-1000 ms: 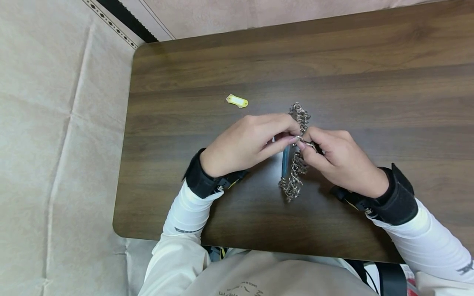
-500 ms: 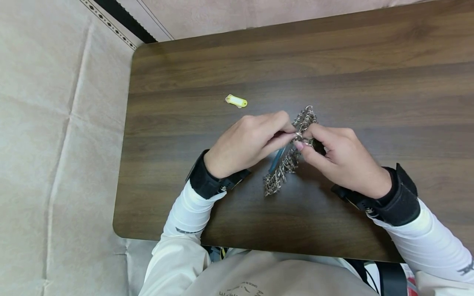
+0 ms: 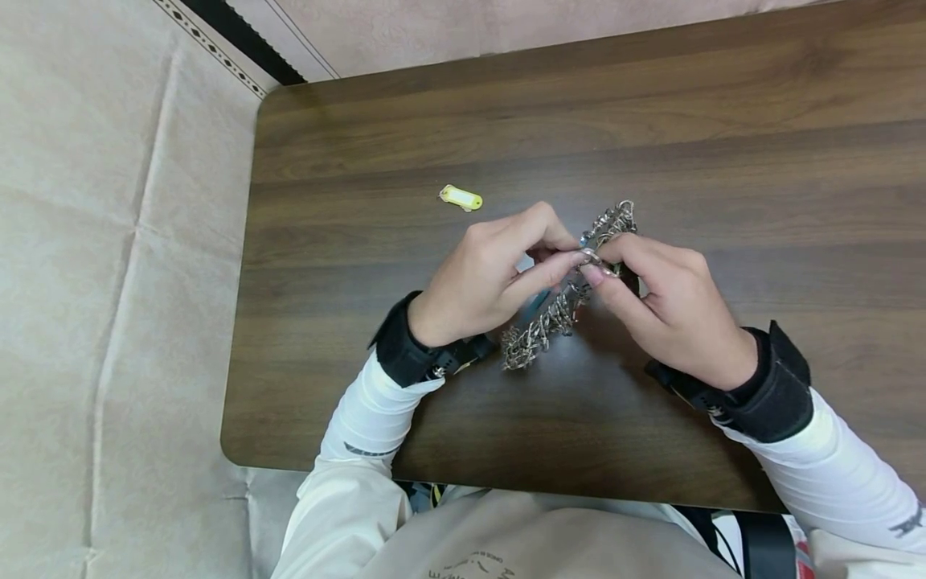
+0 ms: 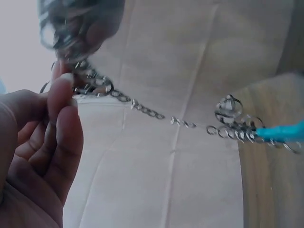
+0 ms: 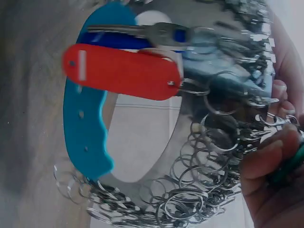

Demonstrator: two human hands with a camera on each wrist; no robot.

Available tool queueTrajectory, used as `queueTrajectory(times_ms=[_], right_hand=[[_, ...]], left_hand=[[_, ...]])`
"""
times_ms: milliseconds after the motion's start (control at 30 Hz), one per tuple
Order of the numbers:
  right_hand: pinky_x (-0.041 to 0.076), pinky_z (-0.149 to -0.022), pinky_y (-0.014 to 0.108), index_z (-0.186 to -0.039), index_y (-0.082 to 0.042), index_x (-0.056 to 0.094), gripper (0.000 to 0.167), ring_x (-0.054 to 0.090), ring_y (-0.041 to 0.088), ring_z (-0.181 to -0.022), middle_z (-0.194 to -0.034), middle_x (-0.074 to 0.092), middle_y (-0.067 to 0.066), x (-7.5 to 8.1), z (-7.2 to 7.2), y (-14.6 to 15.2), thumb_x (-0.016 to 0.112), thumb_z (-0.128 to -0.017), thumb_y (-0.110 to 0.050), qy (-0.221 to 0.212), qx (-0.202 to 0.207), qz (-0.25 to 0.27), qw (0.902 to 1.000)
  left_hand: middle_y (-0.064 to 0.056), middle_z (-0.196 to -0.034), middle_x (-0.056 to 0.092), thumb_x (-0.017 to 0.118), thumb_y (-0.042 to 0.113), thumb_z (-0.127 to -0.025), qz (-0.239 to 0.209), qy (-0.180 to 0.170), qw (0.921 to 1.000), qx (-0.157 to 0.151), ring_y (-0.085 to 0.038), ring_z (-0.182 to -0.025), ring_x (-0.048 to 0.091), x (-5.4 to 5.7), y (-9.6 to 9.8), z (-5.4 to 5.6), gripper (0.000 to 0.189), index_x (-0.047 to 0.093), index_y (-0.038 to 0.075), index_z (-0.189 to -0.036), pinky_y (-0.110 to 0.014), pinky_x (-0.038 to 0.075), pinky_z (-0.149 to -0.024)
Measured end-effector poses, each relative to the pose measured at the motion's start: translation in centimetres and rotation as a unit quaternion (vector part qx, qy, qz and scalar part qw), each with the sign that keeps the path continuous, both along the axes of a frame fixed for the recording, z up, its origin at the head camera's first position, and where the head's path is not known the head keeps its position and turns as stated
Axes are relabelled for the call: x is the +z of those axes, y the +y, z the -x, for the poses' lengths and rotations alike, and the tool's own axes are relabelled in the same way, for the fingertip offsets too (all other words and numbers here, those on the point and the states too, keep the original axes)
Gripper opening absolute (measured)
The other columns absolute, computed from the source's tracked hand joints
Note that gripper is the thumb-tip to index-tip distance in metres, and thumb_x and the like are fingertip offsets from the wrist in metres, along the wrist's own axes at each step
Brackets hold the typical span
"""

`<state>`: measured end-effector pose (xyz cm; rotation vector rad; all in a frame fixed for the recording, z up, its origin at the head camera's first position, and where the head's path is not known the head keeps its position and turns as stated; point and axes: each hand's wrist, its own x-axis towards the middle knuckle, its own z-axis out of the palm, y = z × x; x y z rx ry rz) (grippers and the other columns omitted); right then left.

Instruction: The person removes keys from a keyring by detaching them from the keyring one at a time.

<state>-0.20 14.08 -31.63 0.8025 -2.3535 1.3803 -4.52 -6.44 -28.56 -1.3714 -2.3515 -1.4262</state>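
A key holder, its edge thick with metal split rings, stands aslant between the two hands. Its turquoise handle shows in the right wrist view. From it hang a red key tag and a key. My left hand pinches a small metal ring between thumb and fingertips. Facing it, my right hand pinches that same ring with thumb and forefinger. Something dark green lies within the right hand, mostly hidden by its fingers. Short chains carry the rings in the left wrist view.
On the brown wooden table, a yellow key tag with a white label lies beyond the left hand. The table's left edge meets a pale cloth-covered surface.
The key holder has turned clockwise in the head view, its near end moving left and its far end right. Both hands stay close together at the ring, fingertips shifting slightly.
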Motion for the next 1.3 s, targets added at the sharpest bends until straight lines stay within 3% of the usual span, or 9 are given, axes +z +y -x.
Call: queueTrajectory(times_ms=[167, 400, 833, 1200, 1300], right_hand=[[0.036, -0.065, 0.020, -0.090, 0.001, 0.062, 0.048, 0.045, 0.004, -0.071, -0.082, 0.061, 0.006, -0.2, -0.1, -0.3, 0.042, -0.109, -0.038, 0.030, -0.011, 0.028, 0.9991], [0.033, -0.058, 0.022, -0.086, 0.002, 0.060, 0.046, 0.041, 0.004, -0.062, -0.077, 0.060, 0.007, -0.5, -0.2, -0.2, 0.042, -0.110, -0.034, 0.062, -0.033, 0.012, 0.9974], [0.038, -0.059, 0.023, -0.087, 0.004, 0.058, 0.050, 0.045, 0.010, -0.062, -0.076, 0.057, 0.008, -0.5, -0.5, 0.3, 0.038, -0.110, -0.036, 0.057, -0.002, -0.033, 0.9978], [0.040, -0.063, 0.019, -0.090, 0.002, 0.063, 0.046, 0.048, 0.003, -0.070, -0.083, 0.065, 0.008, -0.3, -0.4, 0.1, 0.044, -0.109, -0.036, 0.040, 0.014, 0.020, 0.9989], [0.039, -0.067, 0.016, -0.095, 0.003, 0.062, 0.048, 0.049, 0.002, -0.074, -0.087, 0.066, 0.009, 0.0, -0.3, 0.6, 0.044, -0.108, -0.040, 0.017, 0.033, 0.004, 0.9993]], left_hand=[[-0.007, -0.079, 0.065, 0.067, 0.001, -0.096, -0.021, -0.012, 0.9997, 0.006, -0.009, -0.071, 0.060, -0.1, 0.3, -0.1, 0.007, 0.060, -0.001, -0.094, -0.020, 0.050, -0.069], [-0.006, -0.081, 0.065, 0.067, 0.003, -0.096, -0.015, -0.022, 0.9996, 0.011, -0.009, -0.072, 0.058, -0.1, 0.7, -0.3, 0.007, 0.060, -0.001, -0.095, -0.020, 0.049, -0.070], [-0.007, -0.090, 0.072, 0.066, 0.004, -0.096, -0.014, 0.066, 0.9973, 0.029, -0.009, -0.077, 0.064, -0.6, 1.3, -0.1, 0.005, 0.066, 0.000, -0.099, -0.016, 0.052, -0.075], [-0.005, -0.090, 0.072, 0.067, 0.006, -0.097, -0.017, 0.132, 0.9902, 0.044, -0.009, -0.076, 0.063, -0.8, 1.0, -0.1, 0.006, 0.068, 0.002, -0.100, -0.021, 0.054, -0.074], [-0.005, -0.091, 0.071, 0.067, 0.008, -0.097, -0.008, 0.138, 0.9893, 0.048, -0.010, -0.078, 0.065, -1.1, 0.9, -0.1, 0.007, 0.068, 0.002, -0.100, -0.022, 0.055, -0.078]])
